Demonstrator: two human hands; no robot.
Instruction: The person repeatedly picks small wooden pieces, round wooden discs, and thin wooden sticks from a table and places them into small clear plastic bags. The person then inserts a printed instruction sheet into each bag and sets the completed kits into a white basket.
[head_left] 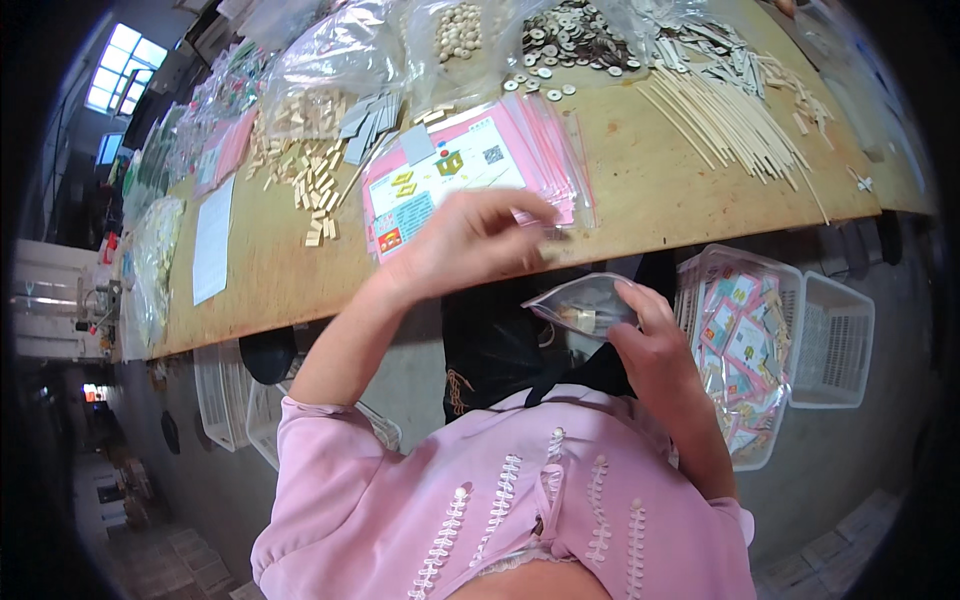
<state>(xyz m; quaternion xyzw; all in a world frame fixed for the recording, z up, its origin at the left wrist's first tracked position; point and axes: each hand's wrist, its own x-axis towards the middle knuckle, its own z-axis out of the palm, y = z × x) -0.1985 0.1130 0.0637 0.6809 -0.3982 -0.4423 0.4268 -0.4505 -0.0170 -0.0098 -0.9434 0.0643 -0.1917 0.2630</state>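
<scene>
My right hand pinches the edge of a small clear plastic bag in front of the table's near edge. The bag's mouth gapes, and a few pale wooden pieces show inside it. My left hand is over the near edge, just left of the bag. Motion smears its curled fingers, so I cannot tell if it holds anything. Beyond it lies a stack of pink-bordered printed sheets in clear sleeves, with a small grey card on top.
On the wooden table lie small wood blocks, grey cards, wooden balls, round discs and thin wooden sticks. Below right, a white plastic basket holds filled packets. More baskets stand below left.
</scene>
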